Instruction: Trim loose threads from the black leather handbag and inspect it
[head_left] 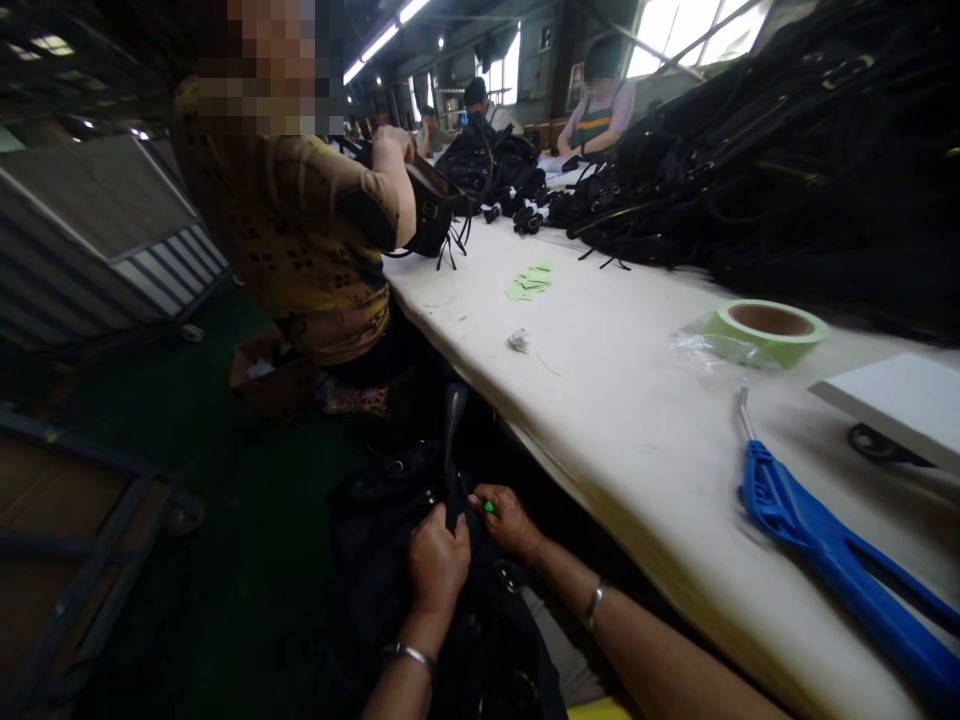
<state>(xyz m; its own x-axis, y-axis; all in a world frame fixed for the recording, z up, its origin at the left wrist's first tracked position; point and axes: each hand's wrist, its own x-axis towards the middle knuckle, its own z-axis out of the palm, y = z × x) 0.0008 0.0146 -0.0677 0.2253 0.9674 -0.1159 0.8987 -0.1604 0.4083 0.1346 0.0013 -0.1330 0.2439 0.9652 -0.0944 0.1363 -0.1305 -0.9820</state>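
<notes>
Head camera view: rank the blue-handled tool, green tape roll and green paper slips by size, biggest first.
1. Blue-handled tool, though nearest the camera, so possibly exaggerated.
2. Green tape roll.
3. Green paper slips, farther away, so their rank is unsure.

The left forearm [397,690] and the right forearm [660,650] are angled inward — the left hand [439,560] and the right hand [506,522] are held close together, both curled.

Bag [382,540] on lap: black. Small item [489,508] in right hand [508,522]: neon green. Tape roll [780,335]: pale green. Tool handle [817,540]: bright blue. Table [622,420]: off-white. Neighbour's blouse [300,240]: brown, dark square print.
</notes>
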